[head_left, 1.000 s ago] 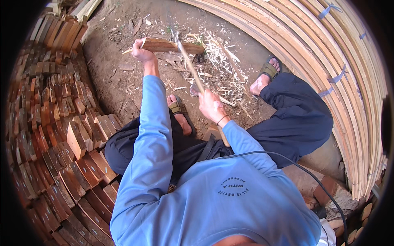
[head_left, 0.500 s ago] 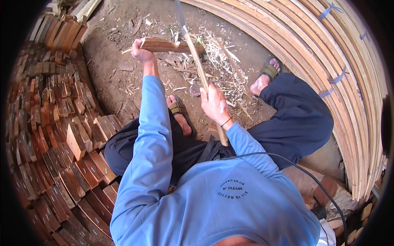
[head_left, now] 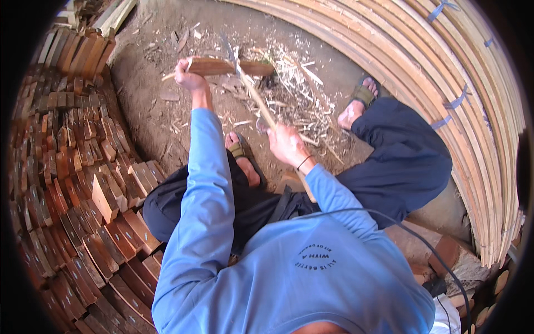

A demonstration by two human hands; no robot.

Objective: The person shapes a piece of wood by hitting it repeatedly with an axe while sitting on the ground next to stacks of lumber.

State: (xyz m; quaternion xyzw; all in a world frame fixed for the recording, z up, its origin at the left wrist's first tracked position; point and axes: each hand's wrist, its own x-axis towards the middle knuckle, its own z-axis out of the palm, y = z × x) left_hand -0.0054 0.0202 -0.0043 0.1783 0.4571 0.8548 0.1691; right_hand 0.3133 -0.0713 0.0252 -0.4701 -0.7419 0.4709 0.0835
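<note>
My left hand (head_left: 190, 78) is closed round the left end of a brown, shaped piece of wood (head_left: 214, 66). A thin pale end sticks out to the left of the fist. The wood's far right end (head_left: 258, 68) lies over the wood chips. In my right hand (head_left: 286, 145) is a long wooden handle (head_left: 258, 104) of a chopping tool, gripped near its lower part. Its narrow metal head (head_left: 229, 51) lies across the middle of the wood, and I cannot tell whether the edge is sunk in.
Pale wood shavings (head_left: 300, 92) litter the dirt floor beyond my sandalled feet (head_left: 245, 158). Stacked brown wood blocks (head_left: 83, 222) rise at my left. Long curved wooden strips (head_left: 423, 61), tied with blue bands, stand at the right. A black cable (head_left: 411, 225) crosses my shirt.
The chopping tool has swung down and to the left, bringing its head onto the wood. My right hand has dropped slightly; the left keeps its grip on the wood, shifted a little.
</note>
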